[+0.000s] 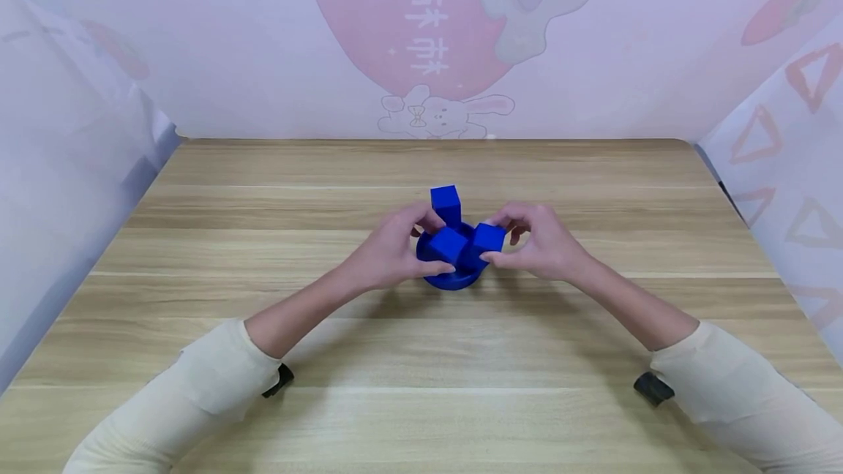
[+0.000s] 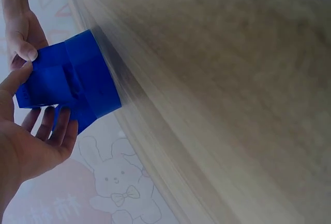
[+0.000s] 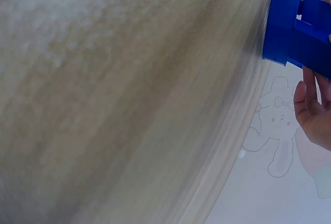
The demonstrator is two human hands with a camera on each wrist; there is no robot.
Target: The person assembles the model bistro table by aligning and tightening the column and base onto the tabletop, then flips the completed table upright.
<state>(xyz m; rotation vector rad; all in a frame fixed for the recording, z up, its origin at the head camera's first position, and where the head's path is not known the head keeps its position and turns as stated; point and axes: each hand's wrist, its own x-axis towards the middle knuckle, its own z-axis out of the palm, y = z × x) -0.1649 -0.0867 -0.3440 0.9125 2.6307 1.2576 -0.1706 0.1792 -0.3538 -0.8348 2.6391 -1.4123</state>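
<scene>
A round blue dish (image 1: 453,283) sits on the wood-grain tabletop (image 1: 461,364), with three square-ended blue blocks standing in it. The left block (image 1: 448,244) is on the dish's left side, and the left hand (image 1: 397,249) pinches it, thumb on the near side and fingers on the far side. The right block (image 1: 489,238) is at the dish's right side, grasped between the thumb and fingers of the right hand (image 1: 545,243). The far block (image 1: 446,203) rises at the dish's far side, beyond both hands' thumbs.

Cream sleeves (image 1: 187,393) cover the forearms on the near side of the dish, left and right. Well beyond the dish, a pale backdrop (image 1: 250,57) carries a rabbit drawing (image 1: 441,115) and a pink shape (image 1: 408,28).
</scene>
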